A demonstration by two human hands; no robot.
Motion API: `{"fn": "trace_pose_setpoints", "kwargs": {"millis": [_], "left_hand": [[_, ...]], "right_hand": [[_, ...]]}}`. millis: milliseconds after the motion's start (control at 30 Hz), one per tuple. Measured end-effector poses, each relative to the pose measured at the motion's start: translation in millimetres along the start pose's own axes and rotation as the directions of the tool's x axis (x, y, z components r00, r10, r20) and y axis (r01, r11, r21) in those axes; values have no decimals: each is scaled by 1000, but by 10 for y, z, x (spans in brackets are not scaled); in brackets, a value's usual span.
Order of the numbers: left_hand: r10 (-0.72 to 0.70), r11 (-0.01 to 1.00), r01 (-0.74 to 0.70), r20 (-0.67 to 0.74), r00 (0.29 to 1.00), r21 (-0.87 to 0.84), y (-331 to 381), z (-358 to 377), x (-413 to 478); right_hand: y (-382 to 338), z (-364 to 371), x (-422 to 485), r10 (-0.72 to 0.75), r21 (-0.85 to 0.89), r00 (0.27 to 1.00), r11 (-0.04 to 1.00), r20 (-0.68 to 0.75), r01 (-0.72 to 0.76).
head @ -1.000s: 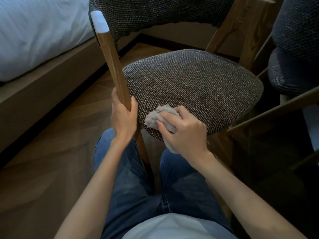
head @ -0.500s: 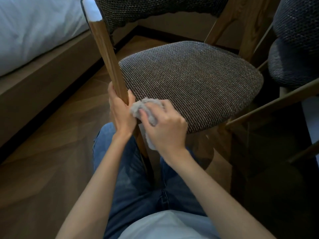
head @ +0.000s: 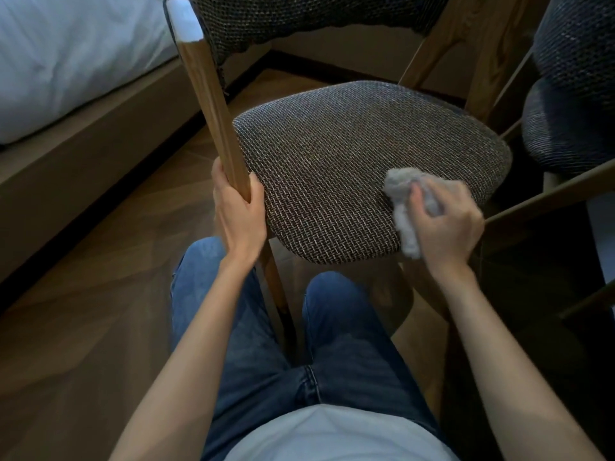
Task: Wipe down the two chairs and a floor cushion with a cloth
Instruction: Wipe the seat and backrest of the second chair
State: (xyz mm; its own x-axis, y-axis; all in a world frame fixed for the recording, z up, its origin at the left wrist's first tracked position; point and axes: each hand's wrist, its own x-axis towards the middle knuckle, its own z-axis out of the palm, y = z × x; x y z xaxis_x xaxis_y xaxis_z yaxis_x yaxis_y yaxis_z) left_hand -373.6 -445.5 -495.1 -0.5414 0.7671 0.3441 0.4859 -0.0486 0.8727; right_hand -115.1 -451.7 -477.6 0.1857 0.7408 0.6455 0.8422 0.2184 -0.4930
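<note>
Asker: Hands first; what is each one doing?

Watcher: Right hand (head: 446, 221) is curled round a bunched grey cloth (head: 399, 191) and presses it on the chair seat (head: 349, 154), at the near right part, close to the edge; a tail of the cloth hangs down past the seat's rim; left hand (head: 238, 211) is wrapped round the wooden post (head: 213, 111) just beside the seat's left side, thumb on one face, fingers on the other.

Asker: Which step would you call it?

Watcher: Wiping the woven seat of the first chair, I judge; the left hand looks to be steadying the frame while the right one rubs; the right wrist bends inward, its forearm coming in from the lower right; the left forearm runs straight up from the lap to the post.

Asker: And the next move?

Watcher: Likely strokes across the rest of the seat, toward the post and the far edge; even pressure, so the coarse weave does not snag the cloth; a firm grip on the post, so the chair does not slide on the wooden floor (head: 83, 327); the backrest (head: 299, 15) and the frame would come after.

Asker: What of the rest of the job?

Watcher: A second chair (head: 572, 94) stands near on the right, dark and partly cut off; the floor cushion is not in sight; a bed (head: 66, 61) lies to the left.
</note>
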Motion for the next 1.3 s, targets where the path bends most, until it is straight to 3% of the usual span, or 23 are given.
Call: {"fn": "trace_pose_setpoints", "kwargs": {"millis": [200,367,567,733,900,1000,1100,1200,1300], "left_hand": [[0,1000,0,7,1000,-4,-6,-6,8],[-11,1000,11,4,1000,1,-12,-6,2],[0,1000,1,33,999,-26,-6,-34,9],[13,1000,-11,75,997,-28,20,-125,45],[161,984,-164,-42,986,-64,224,-304,184],[325,946,-322,-145,935,42,423,-461,350],[570,810,-520,-158,806,271,688,-527,472],[757,599,-674,-32,653,432,956,-412,497],[798,489,-740,106,594,462,1118,-174,517]], "right_hand": [[132,24,334,325,53,943,946,-79,-321],[-452,129,-112,90,4,996,996,25,-90],[-782,246,-45,-104,49,979,994,177,97],[-846,633,358,-165,77,943,986,289,149],[-929,1193,729,-136,73,919,990,370,117],[-961,1406,874,-120,59,908,993,402,105],[-982,1501,1009,-60,116,887,993,458,8],[-953,1500,1231,140,211,866,940,479,-268],[-855,1452,1535,292,292,819,832,494,-473]]}}
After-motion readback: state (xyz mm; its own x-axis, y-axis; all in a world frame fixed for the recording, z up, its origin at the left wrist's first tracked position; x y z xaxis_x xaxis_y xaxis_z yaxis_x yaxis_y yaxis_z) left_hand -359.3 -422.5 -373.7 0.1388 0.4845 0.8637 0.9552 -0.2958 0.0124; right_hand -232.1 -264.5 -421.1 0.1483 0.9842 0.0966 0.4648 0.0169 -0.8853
